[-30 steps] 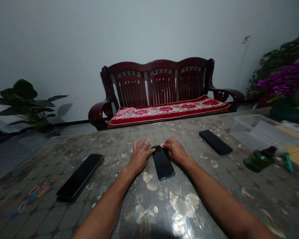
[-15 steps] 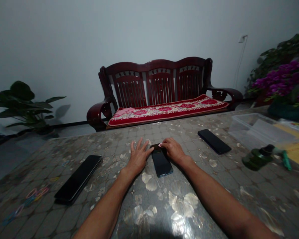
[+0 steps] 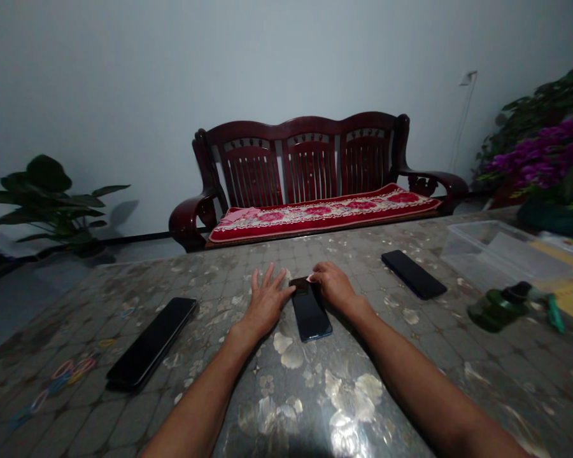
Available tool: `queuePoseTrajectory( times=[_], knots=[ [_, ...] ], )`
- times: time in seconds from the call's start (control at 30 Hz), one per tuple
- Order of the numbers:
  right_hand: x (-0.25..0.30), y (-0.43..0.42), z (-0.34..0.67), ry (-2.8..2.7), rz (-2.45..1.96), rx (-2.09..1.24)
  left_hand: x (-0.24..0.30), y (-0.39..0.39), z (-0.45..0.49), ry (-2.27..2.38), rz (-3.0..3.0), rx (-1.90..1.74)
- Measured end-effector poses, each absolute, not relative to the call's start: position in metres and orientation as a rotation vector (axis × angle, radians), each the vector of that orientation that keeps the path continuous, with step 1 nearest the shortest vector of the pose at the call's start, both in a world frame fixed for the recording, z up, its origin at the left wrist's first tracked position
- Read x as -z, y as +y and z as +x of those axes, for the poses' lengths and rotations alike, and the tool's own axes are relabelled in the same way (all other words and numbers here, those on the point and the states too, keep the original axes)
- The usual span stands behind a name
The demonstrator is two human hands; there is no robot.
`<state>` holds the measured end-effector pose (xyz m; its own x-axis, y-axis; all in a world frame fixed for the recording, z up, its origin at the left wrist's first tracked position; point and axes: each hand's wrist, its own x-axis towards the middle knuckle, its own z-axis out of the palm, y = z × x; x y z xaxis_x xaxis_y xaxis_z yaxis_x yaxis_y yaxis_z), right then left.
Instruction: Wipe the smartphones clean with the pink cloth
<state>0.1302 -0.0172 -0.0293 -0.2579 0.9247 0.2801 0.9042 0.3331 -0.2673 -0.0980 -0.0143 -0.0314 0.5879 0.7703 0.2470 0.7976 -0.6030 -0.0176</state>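
A dark phone (image 3: 310,313) lies screen-up in the middle of the patterned table (image 3: 286,394). My left hand (image 3: 264,300) lies flat on the table with fingers spread, its thumb touching the phone's left edge. On the phone's far right corner rests my right hand (image 3: 333,285), fingers curled and pinching a small pink-white bit (image 3: 310,278) that I cannot make out. Two more dark phones lie apart from my hands: a large one (image 3: 150,343) at the left and a slim one (image 3: 413,273) at the right.
A clear plastic box (image 3: 494,253) and a dark green spray bottle (image 3: 503,305) sit at the right. Coloured rubber bands (image 3: 71,369) lie near the left edge. Beyond the table stand a wooden bench (image 3: 310,178) with a red cushion, a leafy plant (image 3: 48,197) and purple flowers (image 3: 549,152).
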Motion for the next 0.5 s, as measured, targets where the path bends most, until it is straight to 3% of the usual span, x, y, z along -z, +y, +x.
queuePoseTrajectory(
  times=[0.3, 0.5],
  knots=[
    [0.028, -0.019, 0.114, -2.375, -1.497, -0.012, 0.02, -0.022, -0.098, -1.329, -2.756, 0.301],
    [0.022, -0.016, 0.113, -2.325, -1.643, 0.008, 0.019, -0.025, -0.098, -1.388, -2.748, 0.235]
  ],
)
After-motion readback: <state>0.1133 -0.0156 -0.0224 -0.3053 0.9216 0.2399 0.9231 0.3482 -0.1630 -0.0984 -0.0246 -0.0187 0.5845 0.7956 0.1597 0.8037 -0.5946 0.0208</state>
